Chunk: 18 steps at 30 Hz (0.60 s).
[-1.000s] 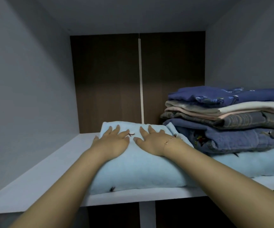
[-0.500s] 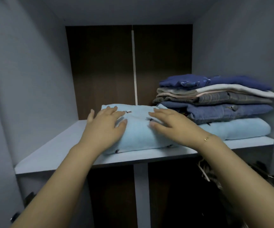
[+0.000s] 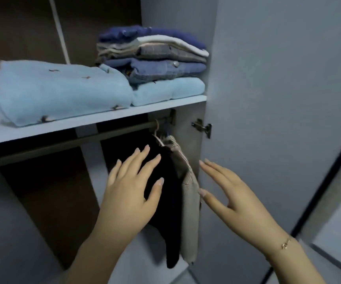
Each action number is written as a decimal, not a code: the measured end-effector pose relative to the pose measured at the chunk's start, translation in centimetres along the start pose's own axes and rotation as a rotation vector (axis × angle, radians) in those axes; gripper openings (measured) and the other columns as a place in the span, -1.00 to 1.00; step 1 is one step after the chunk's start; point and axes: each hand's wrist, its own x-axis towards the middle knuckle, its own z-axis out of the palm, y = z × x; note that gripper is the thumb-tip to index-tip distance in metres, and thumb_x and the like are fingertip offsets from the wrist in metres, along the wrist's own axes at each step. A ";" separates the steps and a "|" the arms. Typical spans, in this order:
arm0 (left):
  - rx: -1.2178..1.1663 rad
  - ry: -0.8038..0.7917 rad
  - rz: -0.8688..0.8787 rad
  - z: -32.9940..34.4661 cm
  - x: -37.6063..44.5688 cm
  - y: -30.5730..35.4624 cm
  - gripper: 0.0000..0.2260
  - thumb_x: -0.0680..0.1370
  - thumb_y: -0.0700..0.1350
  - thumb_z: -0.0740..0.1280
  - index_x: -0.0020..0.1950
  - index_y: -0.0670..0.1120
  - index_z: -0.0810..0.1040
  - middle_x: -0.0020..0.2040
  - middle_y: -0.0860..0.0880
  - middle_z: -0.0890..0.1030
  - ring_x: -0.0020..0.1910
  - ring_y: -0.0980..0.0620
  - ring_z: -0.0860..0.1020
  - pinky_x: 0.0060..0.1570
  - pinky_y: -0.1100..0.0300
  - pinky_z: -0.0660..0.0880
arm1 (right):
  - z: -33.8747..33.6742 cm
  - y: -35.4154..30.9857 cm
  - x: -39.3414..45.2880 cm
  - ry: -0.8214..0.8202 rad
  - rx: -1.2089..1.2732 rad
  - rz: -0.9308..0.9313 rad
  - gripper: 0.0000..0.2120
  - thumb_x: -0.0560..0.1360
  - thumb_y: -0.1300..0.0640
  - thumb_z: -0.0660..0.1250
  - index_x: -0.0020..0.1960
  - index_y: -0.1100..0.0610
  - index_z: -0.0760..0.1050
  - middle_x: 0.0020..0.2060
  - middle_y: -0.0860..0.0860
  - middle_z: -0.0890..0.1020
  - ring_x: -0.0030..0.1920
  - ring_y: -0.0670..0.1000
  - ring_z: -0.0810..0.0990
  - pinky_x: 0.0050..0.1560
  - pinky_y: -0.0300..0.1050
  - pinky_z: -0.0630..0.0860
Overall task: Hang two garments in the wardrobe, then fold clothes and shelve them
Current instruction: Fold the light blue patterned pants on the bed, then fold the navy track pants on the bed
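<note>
- The wardrobe (image 3: 268, 78) now shows more of its lower half: the view has dropped and swung right from the shelf to the rail space and the open door side at 3 o'clock.
- The shelf (image 3: 42, 130) carries the light blue fold (image 3: 63, 91) at 10 o'clock, lying flat where the hands pressed it a moment ago; it is now let go, just beside the stack (image 3: 153, 58) at 12 o'clock.
- Two garments hang from the rail (image 3: 124, 130) below: a black one (image 3: 165, 201) and a beige one (image 3: 190, 201), touching, near centre.
- The left hand (image 3: 130, 191) has come off the fold and is open, fingers spread, in front of the black garment.
- The right hand (image 3: 225, 193) is likewise open, empty, at 4 o'clock just beside the beige garment.
- Judging by this, hanging is done and this fold is shelved; the hands seem to be leaving for the next piece or finishing.
</note>
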 end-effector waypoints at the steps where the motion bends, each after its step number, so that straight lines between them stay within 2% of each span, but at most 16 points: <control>1: -0.023 -0.032 0.031 1.2 -0.2 1.4 -0.58 0.64 0.14 0.11 0.50 0.16 0.29 0.55 0.19 0.12 0.54 0.21 -0.03 0.52 0.11 -0.13 | -0.9 0.9 -2.0 0.001 -0.019 0.054 -0.46 0.56 -0.22 0.15 0.52 -0.25 0.12 0.49 -0.35 0.15 0.47 -0.36 0.06 0.49 -0.24 0.12; 4: -0.089 -0.122 0.145 4.8 -1.0 6.7 -0.57 0.62 0.14 0.13 0.49 0.15 0.30 0.56 0.17 0.12 0.55 0.19 -0.02 0.53 0.07 -0.11 | -3.6 3.4 -8.3 0.019 -0.097 0.209 -0.44 0.58 -0.21 0.14 0.53 -0.23 0.08 0.51 -0.32 0.12 0.49 -0.33 0.03 0.50 -0.28 0.05; 9: -0.182 -0.273 0.353 10.9 -3.8 17.4 -0.53 0.60 0.15 0.08 0.51 0.15 0.26 0.57 0.18 0.10 0.55 0.18 -0.01 0.53 0.07 -0.09 | -8.3 7.7 -20.2 0.145 -0.227 0.479 -0.41 0.55 -0.28 0.09 0.54 -0.19 0.06 0.52 -0.33 0.02 0.51 -0.30 -0.07 0.46 -0.37 -0.08; 13: -0.243 -0.392 0.568 16.3 -6.4 28.4 -0.53 0.63 0.12 0.11 0.55 0.17 0.14 0.58 0.20 -0.03 0.55 0.20 -0.11 0.51 0.14 -0.23 | -13.2 11.9 -31.3 0.208 -0.304 0.720 -0.37 0.52 -0.34 0.04 0.52 -0.25 -0.07 0.52 -0.32 -0.01 0.52 -0.27 -0.07 0.45 -0.38 -0.11; 18: -0.394 -0.537 0.730 23.1 -11.9 45.0 -0.55 0.63 0.12 0.12 0.53 0.19 0.16 0.57 0.22 -0.04 0.54 0.23 -0.12 0.49 0.23 -0.24 | -20.6 16.2 -46.0 0.287 -0.323 0.943 -0.34 0.50 -0.33 0.04 0.55 -0.15 0.06 0.53 -0.27 0.05 0.52 -0.25 -0.02 0.51 -0.20 0.06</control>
